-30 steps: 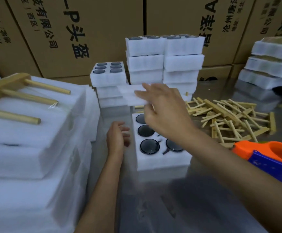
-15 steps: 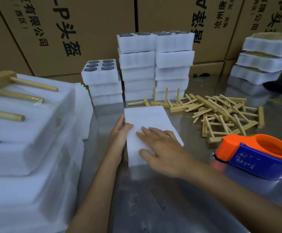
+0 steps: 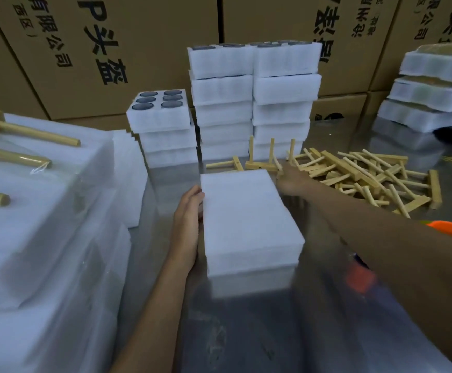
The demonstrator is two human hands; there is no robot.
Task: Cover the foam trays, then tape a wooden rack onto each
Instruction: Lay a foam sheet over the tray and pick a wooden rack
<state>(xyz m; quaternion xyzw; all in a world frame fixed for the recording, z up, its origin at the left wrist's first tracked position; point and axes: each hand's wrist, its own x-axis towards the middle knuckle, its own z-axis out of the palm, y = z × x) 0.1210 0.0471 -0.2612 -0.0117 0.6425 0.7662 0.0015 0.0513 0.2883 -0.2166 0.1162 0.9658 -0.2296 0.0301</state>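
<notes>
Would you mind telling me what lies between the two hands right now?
In the head view, the covered foam tray lies between them: the left hand rests against its left edge, the right hand reaches past its far right corner toward the racks.

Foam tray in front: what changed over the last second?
The right hand laid a foam cover over the open foam tray, let go, and reached right to the wooden racks. The left hand stayed at the tray's left edge.

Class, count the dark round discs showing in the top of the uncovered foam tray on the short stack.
6, in two rows of three in the uncovered foam tray, atop the short stack beside the taller stacks.
</notes>
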